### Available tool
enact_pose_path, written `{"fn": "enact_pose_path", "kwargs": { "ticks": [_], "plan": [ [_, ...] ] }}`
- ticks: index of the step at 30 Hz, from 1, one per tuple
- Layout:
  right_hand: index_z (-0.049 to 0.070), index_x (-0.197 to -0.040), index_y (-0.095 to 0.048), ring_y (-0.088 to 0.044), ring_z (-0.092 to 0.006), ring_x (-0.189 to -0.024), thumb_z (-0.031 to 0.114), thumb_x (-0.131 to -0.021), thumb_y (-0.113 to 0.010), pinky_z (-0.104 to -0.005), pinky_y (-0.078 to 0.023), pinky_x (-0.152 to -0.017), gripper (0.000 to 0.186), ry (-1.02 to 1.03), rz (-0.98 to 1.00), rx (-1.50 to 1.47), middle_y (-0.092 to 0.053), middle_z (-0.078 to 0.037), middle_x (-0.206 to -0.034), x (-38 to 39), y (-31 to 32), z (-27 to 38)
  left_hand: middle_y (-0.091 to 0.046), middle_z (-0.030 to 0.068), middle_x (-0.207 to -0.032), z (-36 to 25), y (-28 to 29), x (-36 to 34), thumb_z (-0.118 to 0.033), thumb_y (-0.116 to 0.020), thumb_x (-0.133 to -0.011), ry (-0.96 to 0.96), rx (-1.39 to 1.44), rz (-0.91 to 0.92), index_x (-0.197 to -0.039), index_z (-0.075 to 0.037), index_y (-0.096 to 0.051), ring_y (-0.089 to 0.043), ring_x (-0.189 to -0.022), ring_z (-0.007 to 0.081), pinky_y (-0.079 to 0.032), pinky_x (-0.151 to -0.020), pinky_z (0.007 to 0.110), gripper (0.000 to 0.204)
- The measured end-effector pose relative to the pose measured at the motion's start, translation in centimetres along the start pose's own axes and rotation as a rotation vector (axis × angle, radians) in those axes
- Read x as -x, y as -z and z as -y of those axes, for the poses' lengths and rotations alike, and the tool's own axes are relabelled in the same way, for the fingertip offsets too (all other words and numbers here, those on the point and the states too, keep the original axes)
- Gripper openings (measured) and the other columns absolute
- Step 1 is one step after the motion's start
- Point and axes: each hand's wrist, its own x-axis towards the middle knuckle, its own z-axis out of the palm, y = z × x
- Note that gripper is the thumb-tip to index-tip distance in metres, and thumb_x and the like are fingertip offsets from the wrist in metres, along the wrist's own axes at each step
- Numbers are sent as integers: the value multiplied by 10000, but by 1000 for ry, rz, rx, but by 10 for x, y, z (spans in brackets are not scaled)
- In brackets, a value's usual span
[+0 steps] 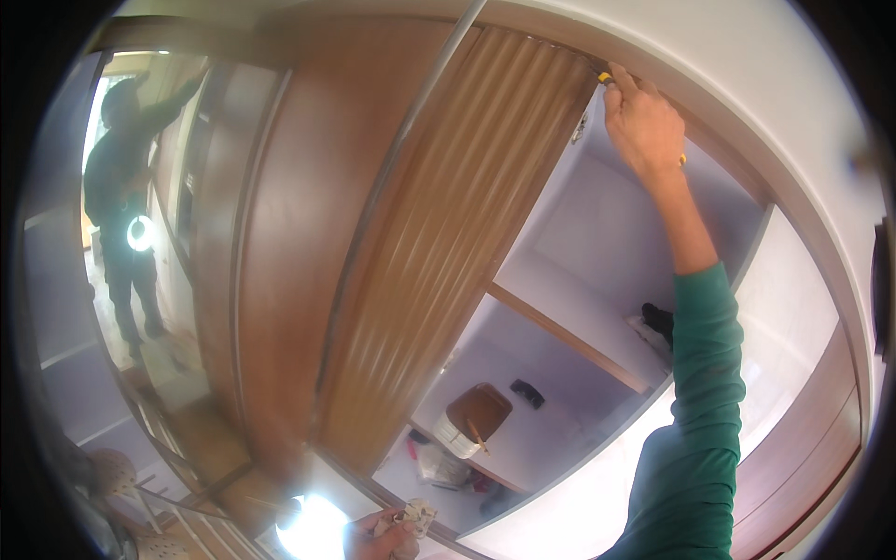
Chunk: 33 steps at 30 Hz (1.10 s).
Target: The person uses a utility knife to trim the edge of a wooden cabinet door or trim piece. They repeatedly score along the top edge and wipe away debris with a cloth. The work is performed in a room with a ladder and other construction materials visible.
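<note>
My right hand [644, 126] is raised to the top of an open wooden cabinet, its fingers wrapped round a slim tool [605, 78] with a yellow-and-black handle. The tool's tip lies near the top corner of a ribbed brown door panel [448, 215]; its exact kind is hard to make out. A bit of yellow also shows beside the wrist. Low in the picture, my left hand [381, 539] is closed on a crumpled cream wad [418, 516], cloth or paper. Both hands are apart, and the right arm in its green sleeve crosses in front of the shelves.
Inside the cabinet, a shelf holds a white tub [459, 434] with a brown top and a stick, beside a small black object [527, 393]. A dark item [658, 320] lies higher up. A mirror [154, 215] stands left; a bright light [313, 530] glares below.
</note>
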Motion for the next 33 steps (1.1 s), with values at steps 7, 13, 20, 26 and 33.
{"fn": "enact_pose_path", "kwargs": {
  "ticks": [7,13,20,26,33],
  "plan": [
    [149,-1271,-641,-674,-370,-864,236,-970,-547,-497,-545,-751,327,110,20,95,-648,-156,-940,-8,-31,11,-610,46,-733,1,-12,-12,-73,-648,-943,-78,67,15,-1156,72,-646,-522,-534,92,-401,-444,235,258],
    [184,-1301,-605,-674,-385,-879,260,-1006,-482,-503,-536,-752,328,99,150,161,-696,-158,-1033,-28,-18,7,-620,49,-756,15,-13,-23,-58,-642,-943,-24,126,26,-1147,64,-647,-507,-529,73,-376,-440,217,238],
    [170,-1262,-620,-669,-397,-857,239,-998,-468,-513,-524,-742,312,124,212,128,-708,-185,-893,-42,-8,0,-632,61,-759,15,-16,-23,-79,-656,-944,31,108,42,-1163,60,-645,-514,-533,78,-387,-447,222,260],
    [154,-1217,-645,-665,-408,-842,240,-998,-468,-521,-519,-732,294,161,209,139,-705,-194,-895,-44,-13,-1,-645,63,-754,10,-19,-25,-87,-658,-941,36,74,29,-1156,59,-663,-534,-538,85,-391,-442,226,261],
    [142,-1173,-650,-659,-417,-825,214,-987,-468,-532,-513,-715,269,151,225,163,-695,-205,-866,-45,-17,-1,-624,21,-693,0,-20,-20,-143,-668,-942,53,2,-8,-1146,9,-691,-504,-502,64,-354,-418,211,256]
  ]
}}
